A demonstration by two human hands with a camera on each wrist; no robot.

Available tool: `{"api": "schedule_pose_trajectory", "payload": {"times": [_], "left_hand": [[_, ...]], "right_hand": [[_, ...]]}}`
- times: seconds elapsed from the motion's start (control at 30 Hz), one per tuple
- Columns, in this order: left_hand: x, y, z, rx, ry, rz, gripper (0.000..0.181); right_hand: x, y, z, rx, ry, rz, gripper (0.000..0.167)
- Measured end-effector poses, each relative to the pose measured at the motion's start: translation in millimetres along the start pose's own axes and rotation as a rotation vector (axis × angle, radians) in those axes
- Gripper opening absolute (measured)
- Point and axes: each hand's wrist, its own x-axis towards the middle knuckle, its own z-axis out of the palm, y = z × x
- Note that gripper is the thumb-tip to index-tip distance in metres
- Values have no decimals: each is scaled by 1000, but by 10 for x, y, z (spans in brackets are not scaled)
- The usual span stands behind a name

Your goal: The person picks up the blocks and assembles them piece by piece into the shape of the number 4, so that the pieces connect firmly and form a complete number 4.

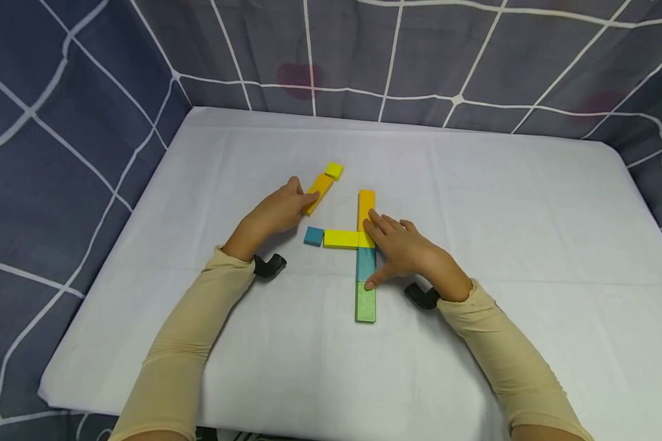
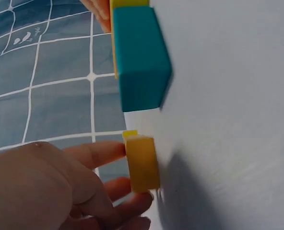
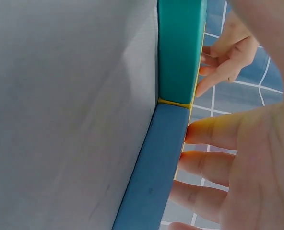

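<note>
My left hand pinches an orange block between thumb and fingers. A small yellow block touches or nearly touches its far end. My right hand lies spread over a column of blocks, fingertips on its upper part and thumb at the green block. This column also has an orange block, a small yellow block, partly hidden by fingers, and a blue-teal block. A long yellow block runs left from it, with a small blue block at its end.
A white cloth covers the table. Dark grey curtains with white grid lines stand behind and at both sides. Black wrist mounts sit beside both hands.
</note>
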Motion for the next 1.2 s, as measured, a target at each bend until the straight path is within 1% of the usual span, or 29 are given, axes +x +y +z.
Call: {"api": "schedule_pose_trajectory", "payload": {"times": [0.07,0.2,0.27,0.37,0.4,0.47,0.53,0.6,0.67,0.73,0.83,1.0,1.2], "left_hand": [[12,0,12,-12,-16,32,48],[28,0,26,-49,-21,114,41],[26,-5,23,-73,11,137,38],[12,-9,11,-86,88,152,34],[8,-5,7,-81,110,166,33],[6,4,5,-67,129,194,34],[9,9,11,-54,99,211,36],[15,9,18,-49,44,215,38],[21,5,23,-51,-8,203,39],[18,-2,20,-67,-39,193,39],[6,-11,12,-67,-54,195,39],[1,-25,18,-54,-57,204,40],[-2,-20,11,-79,-58,228,39]], "right_hand": [[5,4,7,-3,-1,0,120],[15,12,22,2,-2,-1,120],[18,10,17,2,-3,-2,121],[22,10,9,0,-7,-2,121],[22,13,13,0,-8,1,121],[22,17,18,-2,-8,6,121],[26,22,24,-5,-4,4,121],[30,28,30,-9,0,1,121],[29,28,27,-10,-3,1,121],[28,32,27,-12,-3,-1,121],[23,22,17,-14,-7,0,121],[15,2,13,-11,-4,-2,121],[9,8,13,-6,-1,-5,120]]}}
